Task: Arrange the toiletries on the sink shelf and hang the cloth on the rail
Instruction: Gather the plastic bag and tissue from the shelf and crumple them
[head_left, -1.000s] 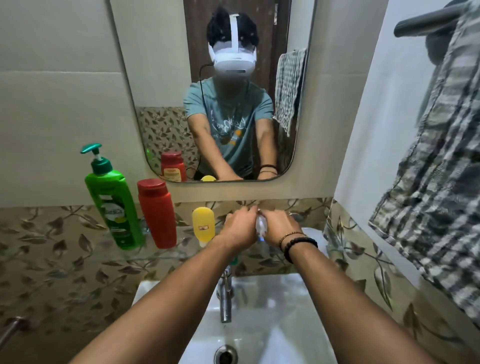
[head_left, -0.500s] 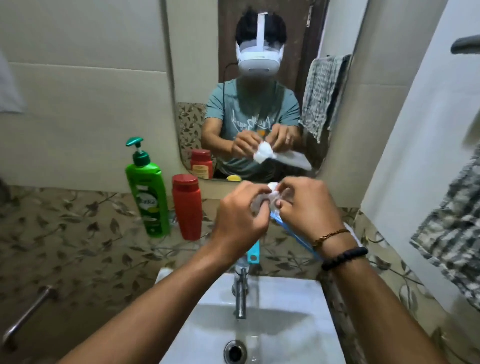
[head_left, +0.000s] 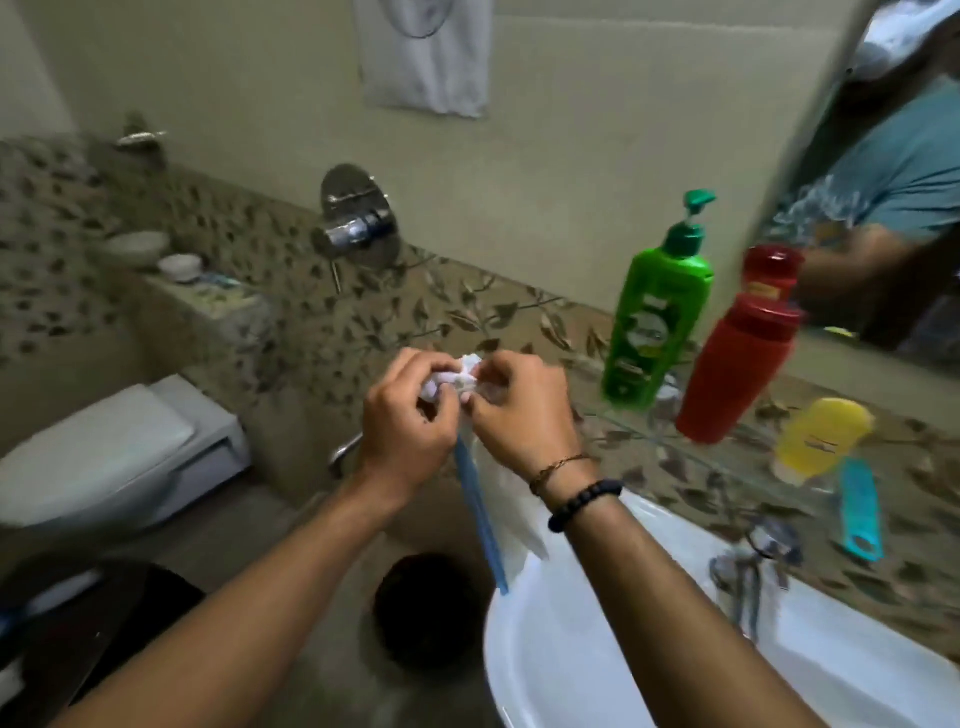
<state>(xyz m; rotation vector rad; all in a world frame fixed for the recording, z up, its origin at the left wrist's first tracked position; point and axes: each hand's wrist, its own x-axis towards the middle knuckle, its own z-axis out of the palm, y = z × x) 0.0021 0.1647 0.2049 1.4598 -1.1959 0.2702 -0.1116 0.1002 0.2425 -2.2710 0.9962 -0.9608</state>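
Note:
My left hand (head_left: 402, 415) and my right hand (head_left: 519, 410) are both shut on a toothbrush in a clear wrapper (head_left: 480, 512). They pinch its crumpled white top; its blue handle and the loose plastic hang down over the sink's left rim. On the glass shelf (head_left: 634, 423) to the right stand a green pump bottle (head_left: 657, 312), a red bottle (head_left: 737, 366) and a yellow tube (head_left: 823, 436), with a teal item (head_left: 860, 509) below the tube. The checked cloth is out of view.
The white sink (head_left: 571, 649) and its tap (head_left: 748, 571) lie at lower right. A toilet (head_left: 109, 452) stands at left, a dark round bin (head_left: 431, 608) on the floor between them. A shower mixer (head_left: 356, 223) and a hanging white cloth (head_left: 426, 57) are on the wall; the mirror (head_left: 893, 171) fills the upper right.
My view has swung left and down, away from the mirror toward the toilet. Both hands lifted the wrapped toothbrush off the shelf and now hold it left of the sink.

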